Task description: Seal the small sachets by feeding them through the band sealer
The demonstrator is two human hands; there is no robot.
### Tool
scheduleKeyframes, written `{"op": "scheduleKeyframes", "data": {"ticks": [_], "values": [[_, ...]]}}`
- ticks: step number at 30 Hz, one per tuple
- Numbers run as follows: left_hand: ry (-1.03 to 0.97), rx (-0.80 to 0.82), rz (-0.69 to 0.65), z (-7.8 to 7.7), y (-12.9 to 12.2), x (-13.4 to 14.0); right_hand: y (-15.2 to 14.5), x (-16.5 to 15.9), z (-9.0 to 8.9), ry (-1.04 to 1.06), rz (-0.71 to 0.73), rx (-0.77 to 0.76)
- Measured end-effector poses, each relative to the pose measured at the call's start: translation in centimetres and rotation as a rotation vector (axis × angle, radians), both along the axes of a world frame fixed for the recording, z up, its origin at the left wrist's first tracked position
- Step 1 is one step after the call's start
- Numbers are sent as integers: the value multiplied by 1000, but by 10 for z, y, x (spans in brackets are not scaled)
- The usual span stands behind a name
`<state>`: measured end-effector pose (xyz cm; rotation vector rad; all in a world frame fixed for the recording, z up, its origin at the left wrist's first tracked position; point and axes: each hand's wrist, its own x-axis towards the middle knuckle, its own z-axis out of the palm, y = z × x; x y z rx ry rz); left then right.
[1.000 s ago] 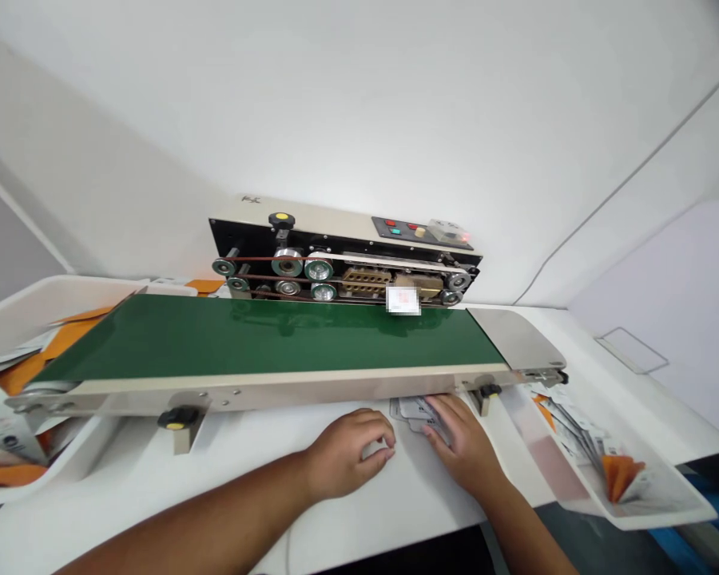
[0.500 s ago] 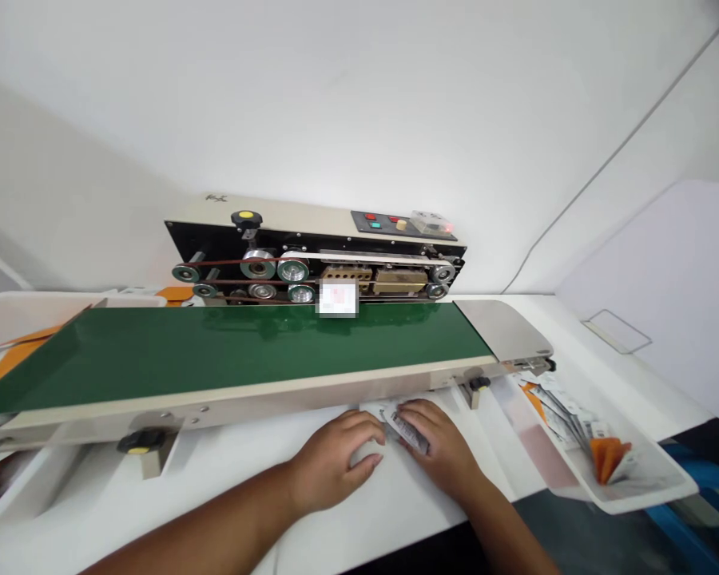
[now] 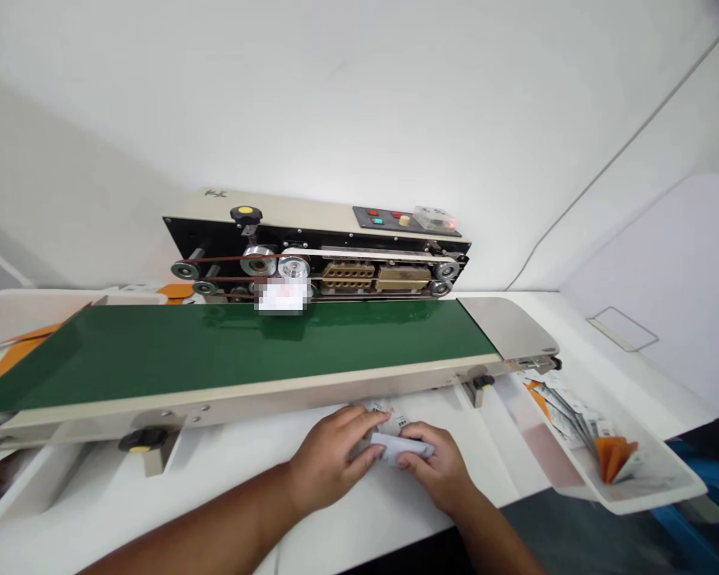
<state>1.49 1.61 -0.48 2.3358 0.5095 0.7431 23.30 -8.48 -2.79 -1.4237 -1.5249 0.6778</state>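
In the head view, my right hand (image 3: pixel 440 463) pinches a white folded packet (image 3: pixel 399 447) between thumb and fingers, just in front of the conveyor's front rail. My left hand (image 3: pixel 335 455) closes on the left end of the same packet, its thumb at the near edge and its forefinger over the printed part behind. Small dark print shows on that rear part; the fingers cover much of the rest. Behind my hands, a white packet (image 3: pixel 283 295), partly pixelated, hangs at the rollers of a band sealing machine (image 3: pixel 317 239) above the green belt (image 3: pixel 216 351).
On the right stands a white bin (image 3: pixel 653 495) holding several white and orange packets (image 3: pixel 614 459). Another white bin (image 3: pixel 29 303) with orange packets sits at the left end. Black knobs (image 3: pixel 144 439) stick out under the conveyor's front rail. A white wall rises behind the machine.
The packet at the sealing machine has moved left along the belt. My left hand, apart from the packet before, has closed on it, and its folded white face has turned toward me.
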Motion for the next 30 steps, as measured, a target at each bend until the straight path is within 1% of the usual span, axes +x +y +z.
{"op": "scheduleKeyframes", "data": {"ticks": [4, 9, 12, 14, 17, 19, 20, 23, 25, 27, 28, 29, 30], "values": [[-12, -50, -36, 4, 0, 3, 3, 2, -1, 121, -10, -63], [6, -169, -25, 3, -2, 5, 4, 3, -2, 201, 14, -101], [11, -297, -17, 1, -1, 6, 5, 4, -6, 148, -8, -77], [-8, -375, -4, 1, 1, 6, 5, 6, -8, 89, -35, -31], [-40, -421, 25, 2, 2, 5, 5, 9, -2, -50, -64, 65], [-42, -431, 19, 2, 2, 5, 2, 11, 10, -185, -21, 85], [-37, -437, -2, 3, 2, 5, 1, 11, 18, -253, 22, 63], [0, -436, -115, 3, -1, 5, -6, 14, 48, -396, 176, -94], [28, -416, -176, 2, -3, 5, -11, 19, 70, -434, 267, -207], [27, -398, -204, 2, -3, 4, -13, 31, 93, -409, 331, -309], [14, -394, -207, 1, -3, 4, -12, 40, 104, -362, 340, -359], [0, -392, -204, 0, -3, 4, -10, 52, 115, -296, 323, -397], [-14, -393, -192, 0, -2, 4, -6, 65, 125, -211, 270, -405]]}}
